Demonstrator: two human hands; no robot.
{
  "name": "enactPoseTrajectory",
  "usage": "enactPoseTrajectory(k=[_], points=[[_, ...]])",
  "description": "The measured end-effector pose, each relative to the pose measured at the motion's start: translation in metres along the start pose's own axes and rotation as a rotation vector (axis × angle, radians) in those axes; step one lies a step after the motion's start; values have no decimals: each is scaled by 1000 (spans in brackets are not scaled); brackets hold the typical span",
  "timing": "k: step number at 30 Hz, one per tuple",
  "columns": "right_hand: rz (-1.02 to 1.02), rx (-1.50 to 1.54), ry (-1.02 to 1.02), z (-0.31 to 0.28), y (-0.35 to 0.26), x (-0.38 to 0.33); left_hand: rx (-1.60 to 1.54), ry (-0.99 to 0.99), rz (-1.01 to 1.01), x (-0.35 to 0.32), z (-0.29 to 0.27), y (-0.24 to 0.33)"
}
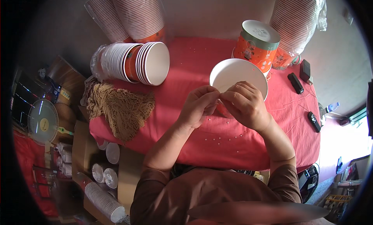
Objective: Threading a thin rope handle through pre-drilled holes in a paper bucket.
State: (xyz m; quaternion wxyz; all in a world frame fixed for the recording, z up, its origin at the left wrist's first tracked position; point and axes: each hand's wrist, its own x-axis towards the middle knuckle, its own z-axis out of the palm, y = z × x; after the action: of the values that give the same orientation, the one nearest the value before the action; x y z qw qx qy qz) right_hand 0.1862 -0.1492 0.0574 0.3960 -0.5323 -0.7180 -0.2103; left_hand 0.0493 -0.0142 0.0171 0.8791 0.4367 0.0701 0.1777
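Note:
Both my hands are raised over the near rim of a large paper bucket with a white inside. My left hand and my right hand meet fingertip to fingertip, each closed in a pinch. Whatever sits between the fingers is too small or too hidden to make out. Small white beads are scattered on the red tablecloth below my wrists. To the left, a bundle of tan cords hangs partly over the table edge.
Nested paper buckets lie at the left, with tall wrapped stacks behind. An orange bucket stands upside down at the right, near a wrapped stack. Black devices lie rightward. A cardboard box holds lids below left.

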Motion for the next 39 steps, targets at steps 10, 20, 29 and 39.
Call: enactPoseTrajectory(k=[10, 20, 29, 39], points=[[23, 39, 14, 1, 2, 1, 11, 11, 9, -1, 0, 2], [22, 48, 26, 0, 2, 2, 34, 28, 16, 0, -2, 0], [45, 57, -14, -2, 1, 2, 74, 23, 31, 1, -2, -1], [21, 39, 9, 0, 2, 2, 92, 26, 36, 1, 0, 0]])
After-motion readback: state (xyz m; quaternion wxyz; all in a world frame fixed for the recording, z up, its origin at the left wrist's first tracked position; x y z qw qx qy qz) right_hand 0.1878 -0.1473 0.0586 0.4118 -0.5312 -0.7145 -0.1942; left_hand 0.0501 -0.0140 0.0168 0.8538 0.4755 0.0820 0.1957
